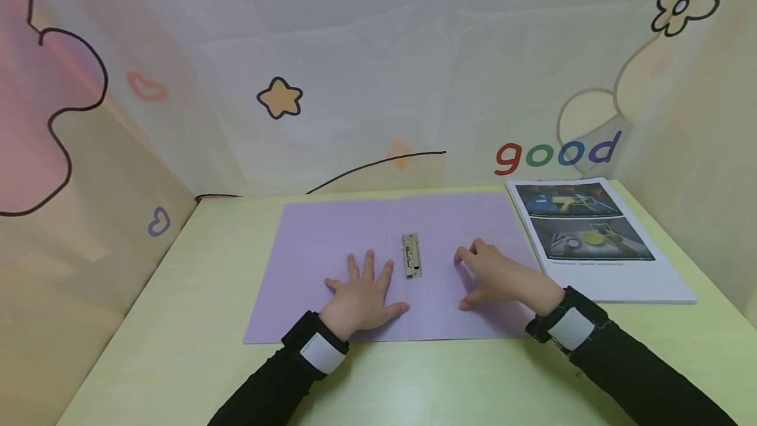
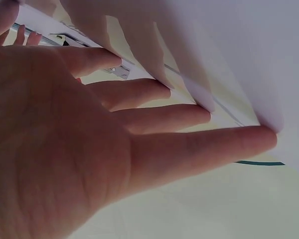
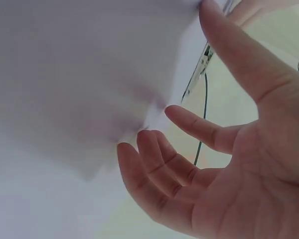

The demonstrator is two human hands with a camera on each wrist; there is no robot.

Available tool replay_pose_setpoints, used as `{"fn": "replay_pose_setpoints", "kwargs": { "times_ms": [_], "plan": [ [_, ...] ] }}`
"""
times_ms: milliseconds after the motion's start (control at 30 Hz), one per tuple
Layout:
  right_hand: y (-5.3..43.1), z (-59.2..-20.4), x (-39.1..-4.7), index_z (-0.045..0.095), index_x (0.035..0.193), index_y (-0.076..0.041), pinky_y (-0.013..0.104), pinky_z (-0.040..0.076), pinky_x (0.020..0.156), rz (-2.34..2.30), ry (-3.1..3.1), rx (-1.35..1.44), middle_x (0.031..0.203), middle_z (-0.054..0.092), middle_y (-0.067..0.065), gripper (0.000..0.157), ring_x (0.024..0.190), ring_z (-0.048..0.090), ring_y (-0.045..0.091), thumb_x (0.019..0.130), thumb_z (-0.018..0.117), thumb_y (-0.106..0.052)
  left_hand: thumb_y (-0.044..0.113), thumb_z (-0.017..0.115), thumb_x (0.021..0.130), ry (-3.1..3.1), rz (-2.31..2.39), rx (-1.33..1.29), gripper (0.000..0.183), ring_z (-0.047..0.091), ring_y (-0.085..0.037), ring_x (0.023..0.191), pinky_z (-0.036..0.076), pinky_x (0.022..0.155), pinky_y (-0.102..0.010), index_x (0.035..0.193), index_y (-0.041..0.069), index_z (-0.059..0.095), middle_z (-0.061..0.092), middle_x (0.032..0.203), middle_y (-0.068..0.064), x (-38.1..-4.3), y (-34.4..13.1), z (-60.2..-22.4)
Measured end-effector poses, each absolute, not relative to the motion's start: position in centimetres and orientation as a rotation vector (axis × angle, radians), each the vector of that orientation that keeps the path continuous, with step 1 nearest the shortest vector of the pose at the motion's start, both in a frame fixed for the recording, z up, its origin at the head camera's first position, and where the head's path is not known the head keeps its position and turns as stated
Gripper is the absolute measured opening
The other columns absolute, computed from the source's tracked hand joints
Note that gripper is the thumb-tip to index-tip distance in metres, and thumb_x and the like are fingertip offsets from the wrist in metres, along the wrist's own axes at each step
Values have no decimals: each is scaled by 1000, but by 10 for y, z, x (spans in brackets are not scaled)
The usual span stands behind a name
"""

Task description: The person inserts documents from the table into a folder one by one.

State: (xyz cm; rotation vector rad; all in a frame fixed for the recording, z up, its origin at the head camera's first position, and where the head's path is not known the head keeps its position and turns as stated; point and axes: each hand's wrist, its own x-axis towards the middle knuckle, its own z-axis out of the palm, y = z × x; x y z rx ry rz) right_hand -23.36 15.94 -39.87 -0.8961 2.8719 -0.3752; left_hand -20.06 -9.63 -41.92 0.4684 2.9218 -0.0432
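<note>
Slim grey-green rectangular piece with dark marks along its face [image 1: 412, 256] lies on the pale purple paper sheet [image 1: 331, 229], between the two hands and touching neither.

From the left, the person's bare left hand [image 1: 361, 298] rests on the sheet, fingers spread well apart and nearly straight, holding nothing. The left wrist view shows its fingertips against the sheet. Kept light and even, that pressure should steady the paper without wrinkling it; the thumb, just beside the piece's near end, is best kept from nudging it.

Next comes the piece, long side running away from the person, its far end leaning slightly left. It looks flat and stiff, perhaps metal or board. A broken row of dark marks follows its left side; the right side is plainer and paler, with small dark spots near the closer end. Whether these are holes, parts or print, I cannot tell.

Farther right, the person's bare right hand [image 1: 499, 276] has bent fingers, the thumb parted from them, with nothing between. For a clean pinch, I judge that the fingertips should meet the piece's long edges rather than its marked face.

Rightmost, near that hand, lies the white paper stack with printed photographs [image 1: 621, 284].
</note>
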Motion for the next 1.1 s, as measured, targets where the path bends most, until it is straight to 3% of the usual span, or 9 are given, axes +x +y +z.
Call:
{"fn": "replay_pose_setpoints", "kwargs": {
  "times_ms": [200, 600, 900, 1100],
  "plan": [
    [141, -402, -243, 52, 100, -6, 38, 43, 72, -329, 2874, -955, 86, 43, 7, 54, 78, 45, 23, 69, 82, -39, 72, 40, 86, 2924, -64, 462, 85, 15, -54, 136, 29, 79, -78, 152, 20, 25, 15, 155, -22, -201, -97, -420],
    [105, -400, -256, 57, 82, -10, 29, 40, 70, -504, 2758, -977, 80, 49, 1, 26, 75, 45, 14, 76, 78, -22, 71, 40, 87, 2901, -42, 445, 84, 14, -54, 136, 29, 80, -78, 152, 20, 24, 14, 155, -21, -200, -97, -415],
    [91, -407, -265, 62, 75, -10, 26, 41, 64, -679, 2717, -884, 70, 56, -5, 19, 66, 49, 10, 79, 76, -22, 70, 41, 87, 2897, -39, 450, 84, 14, -55, 135, 28, 80, -78, 152, 20, 24, 13, 155, -21, -200, -97, -414],
    [84, -407, -270, 66, 68, -10, 22, 36, 55, -721, 2711, -712, 61, 55, -5, 22, 59, 46, 9, 82, 74, -25, 70, 40, 87, 2898, -47, 447, 84, 13, -55, 135, 28, 80, -78, 152, 21, 23, 13, 155, -21, -200, -97, -414]
  ]
}}
